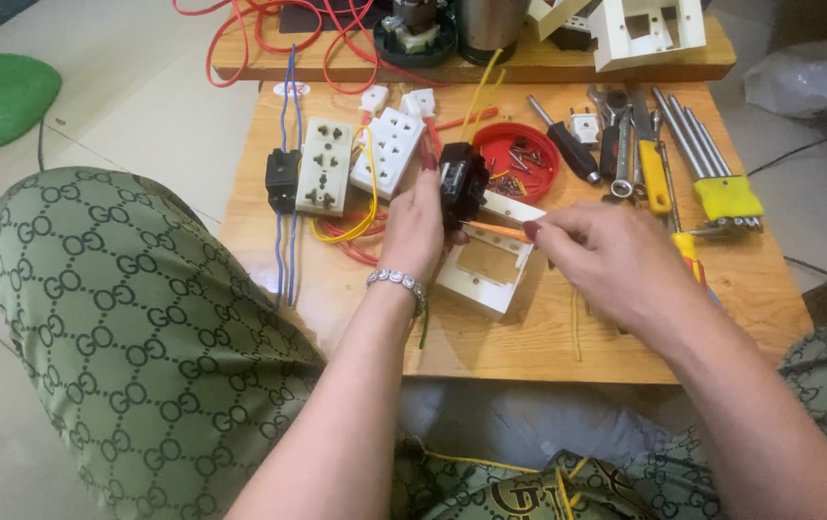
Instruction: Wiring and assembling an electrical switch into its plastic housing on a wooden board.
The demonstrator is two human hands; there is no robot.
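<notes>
My left hand grips a black socket module upright above the wooden board. My right hand holds a thin orange-handled screwdriver, its tip pointed left into the side of the black module. Under both hands lies a white rectangular frame plate. Red and yellow wires curl beneath my left hand.
White socket plates and a black module lie at the left of the board. A red lid with screws, a black screwdriver, wrenches, a yellow hex-key set lie right. White boxes sit at the back.
</notes>
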